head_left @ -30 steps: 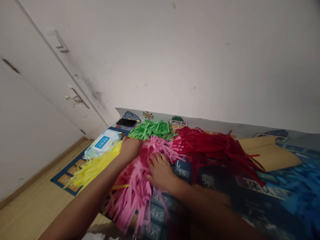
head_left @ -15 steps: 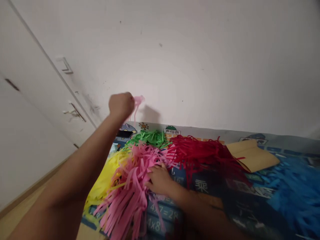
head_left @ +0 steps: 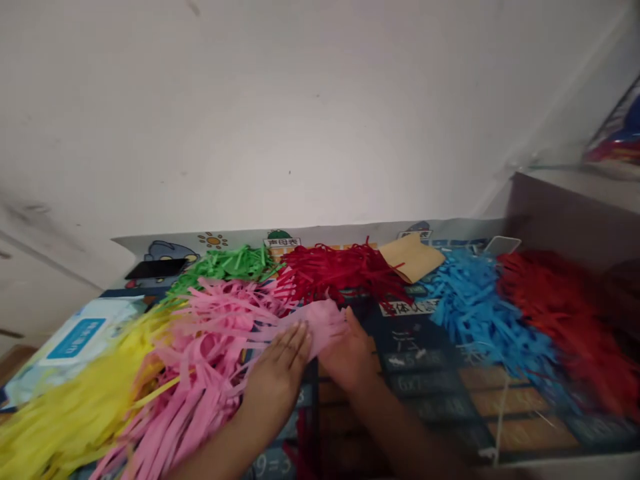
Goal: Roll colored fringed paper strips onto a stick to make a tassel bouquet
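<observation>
A pale pink fringed sheet (head_left: 323, 321) lies between my two hands, its strips trailing left over the heap of pink strips (head_left: 200, 360). My left hand (head_left: 284, 357) rests on the sheet's left part, fingers extended and lying flat. At the sheet's right edge, my right hand (head_left: 347, 350) grips it, its fingers partly hidden beneath the pink material. Behind the hands is a dark red bundle of strips (head_left: 345, 267). Yellow strips (head_left: 85, 400) lie to the left of the pink heap, and green strips (head_left: 230, 265) behind it.
Blue strips (head_left: 485, 307) and a red bundle (head_left: 565, 320) are on the right. A tan paper piece (head_left: 413, 257) sits behind the printed mat (head_left: 415, 407). At the left are a black phone (head_left: 156, 269) and a white-blue packet (head_left: 75, 340). A white wall rises behind.
The view has turned right. My left hand has come down from the raised position near the wall to the pink sheet, beside my right hand, which has left the pink heap.
</observation>
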Tool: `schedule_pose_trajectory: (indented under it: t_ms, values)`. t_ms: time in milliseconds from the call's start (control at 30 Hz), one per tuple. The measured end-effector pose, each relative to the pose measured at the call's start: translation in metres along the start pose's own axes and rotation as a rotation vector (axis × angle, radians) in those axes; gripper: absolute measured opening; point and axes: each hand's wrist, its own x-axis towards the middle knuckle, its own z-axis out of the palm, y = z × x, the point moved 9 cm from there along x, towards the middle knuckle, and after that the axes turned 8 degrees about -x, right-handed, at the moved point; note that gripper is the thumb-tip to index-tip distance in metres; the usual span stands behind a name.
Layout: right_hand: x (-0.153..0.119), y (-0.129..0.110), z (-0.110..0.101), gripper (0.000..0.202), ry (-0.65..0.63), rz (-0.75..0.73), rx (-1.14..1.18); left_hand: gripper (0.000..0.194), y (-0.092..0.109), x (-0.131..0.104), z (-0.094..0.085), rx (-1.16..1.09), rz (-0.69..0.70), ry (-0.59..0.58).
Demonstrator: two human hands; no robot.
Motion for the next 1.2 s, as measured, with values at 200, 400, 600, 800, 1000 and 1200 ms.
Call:
schedule_pose_trajectory:
  t_ms: [200,400,600,800,1000,1200]
  values:
    - [-0.046,-0.087,-0.127,0.019,0.425,-0.029,0.034,0.05,0.033,-0.009,0.07,-0.198,-0.007,-0.291]
    - [-0.145,-0.19,-0.152,0.031,1.089,-0.75,-0.811,0.041,0.042,-0.006,0.086,-0.301,-0.114,-0.422]
    - [-0.106,-0.053,-0.013,0.037,0.045,-0.691,-1.948,0.032,0.036,0.007,0.07,-0.333,-0.138,-0.348]
    - [-0.082,-0.055,-0.061,0.058,-0.095,-0.342,-2.199,0.014,0.036,0.006,0.069,-0.356,-0.181,-0.395]
    - [-0.095,-0.105,-0.095,0.047,0.502,-0.405,-2.222,0.017,0.035,0.006,0.066,-0.364,-0.158,-0.386]
    - [-0.079,-0.048,-0.072,0.051,0.06,-0.272,-2.243,0.014,0.038,0.007,0.063,-0.34,-0.128,-0.387]
